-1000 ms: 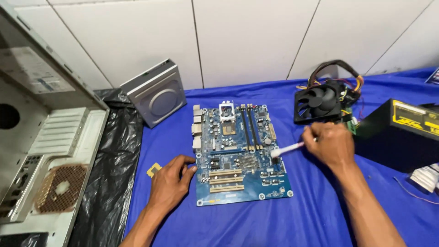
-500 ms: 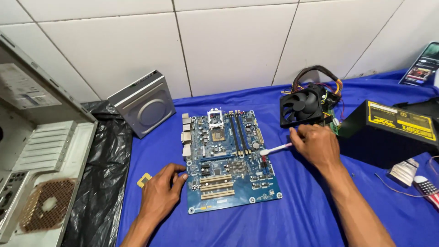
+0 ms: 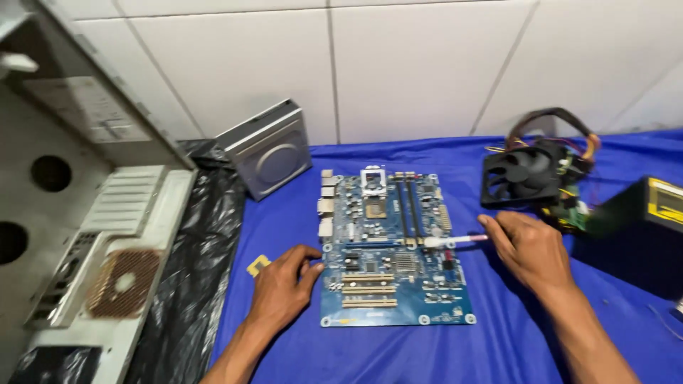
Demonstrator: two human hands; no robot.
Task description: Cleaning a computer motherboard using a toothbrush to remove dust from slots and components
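A blue motherboard point(image 3: 393, 250) lies flat on the blue cloth point(image 3: 512, 341). My left hand point(image 3: 282, 286) rests at the board's left edge, fingertips touching it. My right hand point(image 3: 527, 248) is at the board's right side and pinches a small white syringe-like tube point(image 3: 451, 241) whose tip lies over the board's right part. A little gold-coloured chip point(image 3: 257, 265) lies on the cloth just left of my left hand.
An open grey computer case point(image 3: 78, 235) stands at the left on black plastic sheet point(image 3: 188, 284). A silver optical drive point(image 3: 267, 149) leans against the tiled wall. A black fan with cables point(image 3: 525, 173) and a black power supply point(image 3: 644, 213) sit at the right.
The view has shifted, so the board sits more central. My right hand has kept the tube over the board's right part; my left hand has stayed at the left edge.
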